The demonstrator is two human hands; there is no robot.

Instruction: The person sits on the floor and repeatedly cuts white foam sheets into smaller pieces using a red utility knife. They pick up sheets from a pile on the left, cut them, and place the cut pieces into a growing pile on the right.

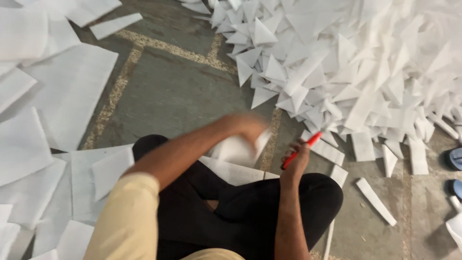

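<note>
My left hand [248, 126] reaches across my lap, blurred, and grips a white folded piece of sheet material [236, 150]. My right hand [296, 159] rests above my right knee and holds a red tool with a thin handle [301, 150] that points up and to the right. A flat white sheet [233, 172] lies on my crossed legs in black trousers. A big heap of white folded triangles [337, 62] fills the floor ahead and to the right.
Large flat white sheets [62, 96] cover the floor on the left. Loose white strips [375, 201] lie at the right by my knee. Two blue sandals [455, 159] sit at the right edge. The grey stone floor [178, 91] shows in the middle.
</note>
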